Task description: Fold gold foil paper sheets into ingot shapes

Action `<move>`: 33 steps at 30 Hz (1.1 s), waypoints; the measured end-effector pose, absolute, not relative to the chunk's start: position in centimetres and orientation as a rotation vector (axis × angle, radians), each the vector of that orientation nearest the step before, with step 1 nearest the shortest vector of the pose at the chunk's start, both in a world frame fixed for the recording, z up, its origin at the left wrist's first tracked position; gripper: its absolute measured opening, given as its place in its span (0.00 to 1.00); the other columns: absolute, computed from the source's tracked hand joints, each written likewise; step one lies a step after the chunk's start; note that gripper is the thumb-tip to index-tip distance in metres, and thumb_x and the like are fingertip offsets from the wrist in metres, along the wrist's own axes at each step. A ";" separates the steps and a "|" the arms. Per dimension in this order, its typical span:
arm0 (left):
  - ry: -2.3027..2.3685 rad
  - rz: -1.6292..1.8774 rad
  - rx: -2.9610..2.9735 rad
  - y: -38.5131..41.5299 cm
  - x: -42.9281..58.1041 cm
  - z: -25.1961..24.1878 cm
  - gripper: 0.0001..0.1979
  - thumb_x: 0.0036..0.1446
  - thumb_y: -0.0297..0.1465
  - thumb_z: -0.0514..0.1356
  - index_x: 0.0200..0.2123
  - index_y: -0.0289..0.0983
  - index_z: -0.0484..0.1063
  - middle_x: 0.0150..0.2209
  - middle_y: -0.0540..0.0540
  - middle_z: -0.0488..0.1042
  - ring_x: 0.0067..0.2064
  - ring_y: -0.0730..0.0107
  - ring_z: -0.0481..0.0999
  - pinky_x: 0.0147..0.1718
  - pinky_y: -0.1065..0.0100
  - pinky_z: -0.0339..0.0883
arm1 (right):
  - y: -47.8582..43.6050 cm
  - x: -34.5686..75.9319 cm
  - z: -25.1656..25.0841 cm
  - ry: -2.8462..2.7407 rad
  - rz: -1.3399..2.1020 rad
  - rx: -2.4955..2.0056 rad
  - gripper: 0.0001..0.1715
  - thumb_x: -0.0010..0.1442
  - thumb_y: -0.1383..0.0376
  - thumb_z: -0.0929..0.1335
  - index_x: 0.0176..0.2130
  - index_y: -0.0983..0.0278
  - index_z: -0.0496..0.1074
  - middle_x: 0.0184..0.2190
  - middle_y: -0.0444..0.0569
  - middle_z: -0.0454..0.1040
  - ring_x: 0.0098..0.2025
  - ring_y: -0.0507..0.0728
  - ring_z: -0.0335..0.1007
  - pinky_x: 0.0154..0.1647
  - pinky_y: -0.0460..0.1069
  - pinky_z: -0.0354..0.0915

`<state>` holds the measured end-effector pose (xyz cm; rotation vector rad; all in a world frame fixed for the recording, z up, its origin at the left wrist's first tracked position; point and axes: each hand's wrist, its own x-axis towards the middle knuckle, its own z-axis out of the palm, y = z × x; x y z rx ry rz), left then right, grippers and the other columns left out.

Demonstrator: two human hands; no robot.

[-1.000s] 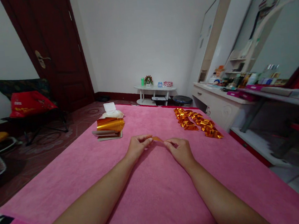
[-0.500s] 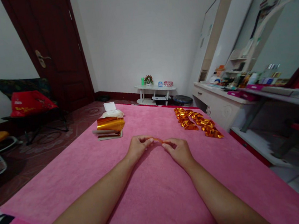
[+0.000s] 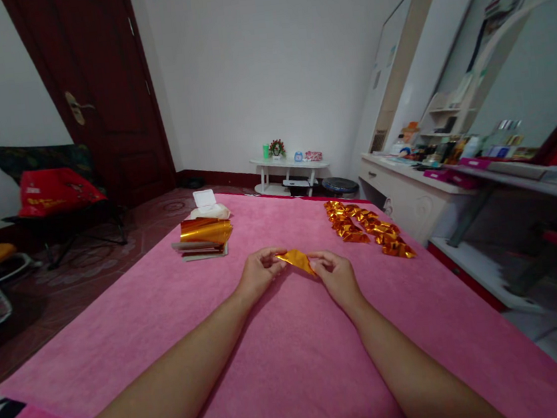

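A folded piece of gold foil paper (image 3: pixel 296 260) is stretched between my two hands, above the pink cloth (image 3: pixel 285 356). My left hand (image 3: pixel 260 271) pinches its left end, and my right hand (image 3: pixel 335 275) grips the right end. To the left and farther back lies a stack of gold foil sheets (image 3: pixel 205 234), partly curled. Several folded gold foil pieces (image 3: pixel 368 225) lie in rows on the cloth at the right.
Behind the foil stack is a white pack with its lid up (image 3: pixel 206 202). A dressing table (image 3: pixel 406 184) with bottles stands at the right. A red bag (image 3: pixel 58 190) rests on a chair at the left.
The foil piece has turned, so its broad gold face now shows instead of a thin edge. My right hand has shifted slightly to the right.
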<state>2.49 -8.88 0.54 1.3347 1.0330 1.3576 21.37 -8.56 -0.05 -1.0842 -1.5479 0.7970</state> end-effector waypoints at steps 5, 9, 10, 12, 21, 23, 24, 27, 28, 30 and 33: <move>1.066 1.354 1.359 -9.0 2.4 0.7 0.19 0.43 0.35 0.66 0.39 0.31 0.75 0.28 0.45 0.77 0.25 0.73 0.71 0.24 0.73 0.62 | -8.7 21.2 0.3 -1.536 0.915 -1.027 0.16 0.52 0.60 0.68 0.38 0.66 0.75 0.31 0.51 0.78 0.30 0.56 0.74 0.30 0.48 0.69; 1.092 1.359 1.384 -9.0 2.4 0.7 0.14 0.45 0.38 0.65 0.28 0.30 0.76 0.21 0.47 0.73 0.21 0.76 0.67 0.21 0.74 0.58 | -8.9 21.1 0.5 -1.551 0.991 -0.986 0.20 0.55 0.54 0.66 0.36 0.68 0.75 0.21 0.48 0.75 0.21 0.52 0.68 0.24 0.47 0.66; 1.097 1.359 1.387 -9.0 2.4 0.7 0.15 0.45 0.38 0.65 0.27 0.30 0.75 0.20 0.48 0.72 0.20 0.76 0.66 0.21 0.74 0.57 | -9.0 21.1 0.5 -1.552 1.010 -0.971 0.22 0.56 0.52 0.64 0.35 0.68 0.75 0.21 0.48 0.74 0.21 0.52 0.68 0.24 0.47 0.66; 1.101 1.356 1.391 -8.9 2.5 0.7 0.15 0.45 0.39 0.64 0.26 0.30 0.75 0.18 0.49 0.70 0.19 0.77 0.65 0.20 0.74 0.56 | -9.1 21.2 0.7 -1.537 1.055 -0.939 0.25 0.58 0.50 0.63 0.34 0.68 0.75 0.21 0.49 0.74 0.22 0.52 0.68 0.25 0.47 0.65; 1.109 1.314 1.380 -8.9 2.5 0.5 0.17 0.46 0.42 0.63 0.22 0.31 0.73 0.17 0.51 0.67 0.18 0.79 0.62 0.19 0.75 0.53 | -9.7 21.4 1.5 -1.543 0.975 -0.952 0.18 0.56 0.54 0.67 0.25 0.66 0.73 0.18 0.44 0.68 0.21 0.49 0.61 0.22 0.44 0.58; 1.089 1.291 1.381 -9.0 2.5 0.4 0.19 0.48 0.43 0.62 0.19 0.31 0.70 0.16 0.51 0.66 0.18 0.80 0.60 0.19 0.75 0.52 | -9.6 21.3 1.3 -1.523 0.958 -0.978 0.16 0.55 0.57 0.68 0.24 0.66 0.73 0.18 0.43 0.69 0.21 0.49 0.61 0.22 0.44 0.57; 1.077 1.280 1.382 -9.0 2.4 0.4 0.21 0.49 0.44 0.61 0.18 0.32 0.68 0.15 0.51 0.65 0.17 0.80 0.59 0.18 0.75 0.51 | -9.5 21.3 1.2 -1.511 0.962 -0.988 0.16 0.55 0.57 0.68 0.24 0.66 0.73 0.18 0.43 0.69 0.21 0.49 0.61 0.21 0.44 0.57; 1.040 1.259 1.395 -9.1 2.4 0.4 0.22 0.52 0.44 0.59 0.18 0.32 0.67 0.15 0.51 0.65 0.17 0.81 0.59 0.18 0.75 0.50 | -9.2 21.4 0.9 -1.458 0.996 -1.006 0.18 0.56 0.57 0.67 0.22 0.67 0.71 0.17 0.44 0.69 0.19 0.49 0.61 0.20 0.44 0.56; 1.026 1.260 1.401 -9.2 2.4 0.5 0.21 0.52 0.44 0.58 0.20 0.31 0.69 0.17 0.51 0.66 0.17 0.80 0.60 0.18 0.76 0.52 | -9.2 21.4 0.8 -1.431 1.008 -1.011 0.19 0.56 0.57 0.66 0.21 0.67 0.71 0.16 0.44 0.68 0.18 0.49 0.61 0.19 0.44 0.56; 0.978 1.275 1.415 -9.4 2.5 0.7 0.17 0.52 0.42 0.60 0.31 0.31 0.72 0.22 0.50 0.70 0.20 0.79 0.64 0.21 0.75 0.56 | -9.0 21.4 0.6 -1.370 1.028 -1.020 0.20 0.56 0.57 0.65 0.20 0.67 0.70 0.15 0.44 0.67 0.17 0.48 0.60 0.17 0.44 0.55; 0.885 1.255 1.442 -9.7 2.7 1.0 0.26 0.44 0.36 0.67 0.47 0.34 0.70 0.30 0.48 0.74 0.24 0.77 0.69 0.24 0.74 0.61 | -8.9 21.4 0.4 -1.284 1.057 -1.038 0.18 0.55 0.57 0.65 0.21 0.66 0.69 0.15 0.43 0.67 0.15 0.48 0.59 0.15 0.43 0.54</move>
